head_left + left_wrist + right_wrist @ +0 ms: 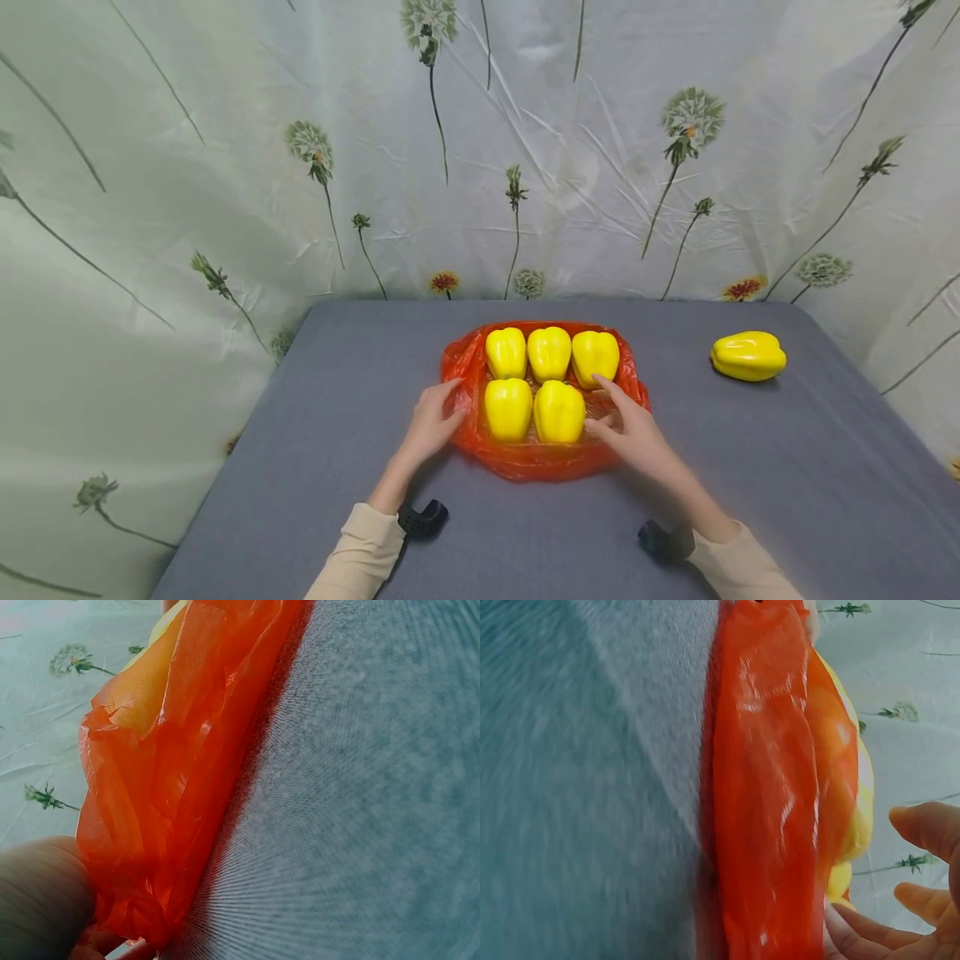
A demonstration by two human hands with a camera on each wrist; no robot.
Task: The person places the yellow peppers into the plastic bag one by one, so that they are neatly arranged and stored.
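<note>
A red plastic bag (517, 462) lies spread on the table, its mouth upward. Yellow bell peppers stand inside in two rows: three at the back, including the back-right pepper (596, 358), and two in front, including the front-right pepper (559, 412). My left hand (435, 421) holds the bag's left edge between thumb and fingers; in the left wrist view the red plastic (172, 795) bunches beside the thumb (45, 892). Over the bag's right side, my right hand (633, 429) has spread fingers with nothing between them, close to the two right-hand peppers.
Another yellow bell pepper (748, 357) lies on its side at the table's back right, outside the bag. A grey cloth covers the table (337, 400). Behind it hangs a pale curtain (525, 125) with dandelion prints. Dark straps (423, 519) sit at the wrists.
</note>
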